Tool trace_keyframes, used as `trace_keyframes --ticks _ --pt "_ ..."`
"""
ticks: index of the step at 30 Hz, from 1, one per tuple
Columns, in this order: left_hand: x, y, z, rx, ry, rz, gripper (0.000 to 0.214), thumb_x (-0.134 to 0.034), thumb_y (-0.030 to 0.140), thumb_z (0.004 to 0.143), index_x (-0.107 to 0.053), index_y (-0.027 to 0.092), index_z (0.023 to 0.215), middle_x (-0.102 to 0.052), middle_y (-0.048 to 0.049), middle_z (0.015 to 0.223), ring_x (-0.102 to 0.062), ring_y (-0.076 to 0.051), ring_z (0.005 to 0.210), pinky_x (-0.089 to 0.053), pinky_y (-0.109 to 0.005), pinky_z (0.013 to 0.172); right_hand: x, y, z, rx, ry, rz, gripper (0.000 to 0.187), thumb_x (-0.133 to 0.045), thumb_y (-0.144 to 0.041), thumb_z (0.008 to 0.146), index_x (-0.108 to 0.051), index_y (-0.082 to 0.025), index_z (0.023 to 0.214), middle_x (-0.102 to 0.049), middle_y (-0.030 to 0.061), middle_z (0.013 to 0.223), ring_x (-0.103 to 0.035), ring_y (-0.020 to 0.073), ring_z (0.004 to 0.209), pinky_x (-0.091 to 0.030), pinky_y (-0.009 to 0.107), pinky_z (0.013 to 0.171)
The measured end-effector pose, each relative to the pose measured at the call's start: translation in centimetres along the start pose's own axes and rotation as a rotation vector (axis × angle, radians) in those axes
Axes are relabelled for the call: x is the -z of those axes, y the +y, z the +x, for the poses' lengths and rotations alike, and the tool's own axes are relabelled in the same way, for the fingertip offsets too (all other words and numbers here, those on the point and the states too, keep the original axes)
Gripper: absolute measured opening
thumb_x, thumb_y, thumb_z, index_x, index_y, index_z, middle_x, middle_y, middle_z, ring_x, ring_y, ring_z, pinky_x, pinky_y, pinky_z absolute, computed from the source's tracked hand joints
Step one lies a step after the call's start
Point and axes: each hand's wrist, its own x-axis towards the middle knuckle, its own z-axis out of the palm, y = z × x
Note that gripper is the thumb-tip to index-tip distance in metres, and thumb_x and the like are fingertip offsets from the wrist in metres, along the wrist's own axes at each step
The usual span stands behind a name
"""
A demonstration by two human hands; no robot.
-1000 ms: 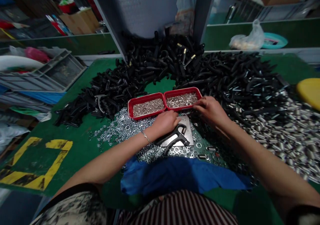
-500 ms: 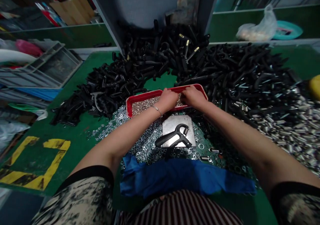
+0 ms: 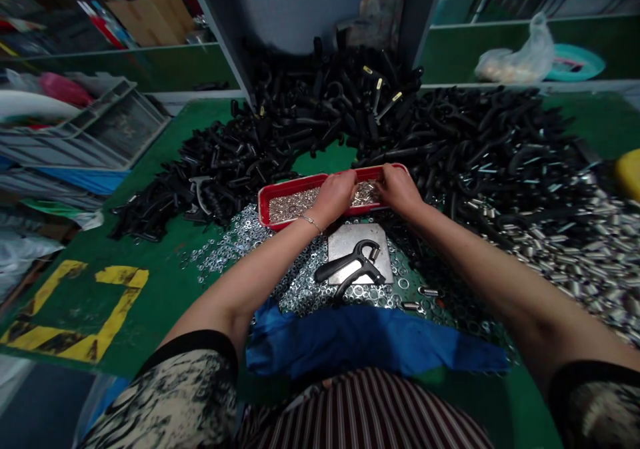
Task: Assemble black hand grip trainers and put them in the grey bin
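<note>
Both my hands reach into the right one of two red trays [image 3: 280, 192] of small silver parts. My left hand [image 3: 339, 194] is curled over the tray's contents and my right hand [image 3: 399, 189] is beside it, fingers bent down into the parts. What either hand holds is hidden. Nearer me a black hand-grip exerciser [image 3: 353, 270] lies on a square metal plate [image 3: 380, 239], untouched, amid a scatter of silver washers [image 3: 235, 246].
Large heaps of black plastic handles [image 3: 350, 116] ring the trays at the back and sides. A pile of silver springs [image 3: 575, 249] lies to the right. A blue cloth [image 3: 360, 342] covers the table's near edge. Grey crates [image 3: 100, 136] stand at left.
My left hand left the hand-grip on the plate and moved up into the red tray. My right hand slid left from the tray's edge to join it.
</note>
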Motion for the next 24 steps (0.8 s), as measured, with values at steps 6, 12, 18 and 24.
trace_keyframes --ticks 6,12,18,24 --pt "2.6 -2.5 -6.7 0.025 0.181 -0.250 0.018 -0.050 0.020 0.102 -0.065 0.021 0.111 -0.067 -0.0076 0.111 -0.061 -0.019 0.106 -0.049 -0.037 0.095 2.6 2.5 -7.8 -0.004 0.074 0.499 0.022 -0.053 -0.024 0.095 -0.068 -0.020 0.111 -0.067 0.0100 0.118 -0.067 0.0223 0.097 -0.053 0.041 0.089" --pt "3.6 0.4 -12.0 0.184 0.118 -0.486 0.008 -0.061 0.027 0.097 -0.066 0.022 0.094 -0.070 -0.0033 0.095 -0.064 -0.017 0.091 -0.052 -0.035 0.087 1.0 1.6 -15.0 -0.275 -0.311 1.072 0.031 -0.064 -0.047 0.090 -0.055 -0.019 0.101 -0.069 0.0039 0.089 -0.068 0.0161 0.063 -0.057 0.034 0.061" --pt "0.9 5.2 -12.7 0.065 -0.164 -0.386 0.017 -0.059 0.030 0.098 -0.063 0.018 0.088 -0.066 -0.0062 0.095 -0.060 -0.022 0.096 -0.047 -0.039 0.093 -0.9 0.1 -15.1 -0.337 -0.196 1.075 0.033 -0.074 -0.047 0.082 -0.061 -0.018 0.090 -0.067 0.0003 0.079 -0.063 0.0125 0.058 -0.052 0.027 0.057" --pt "-0.2 6.2 -12.7 0.048 -0.221 -0.185 0.018 -0.054 0.028 0.101 -0.062 0.015 0.093 -0.064 -0.0088 0.098 -0.058 -0.025 0.099 -0.044 -0.040 0.095 -2.1 0.0 -14.9 -0.291 -0.134 0.907 0.029 -0.068 -0.048 0.086 -0.065 -0.018 0.089 -0.064 -0.0012 0.072 -0.057 0.0138 0.057 -0.045 0.027 0.055"
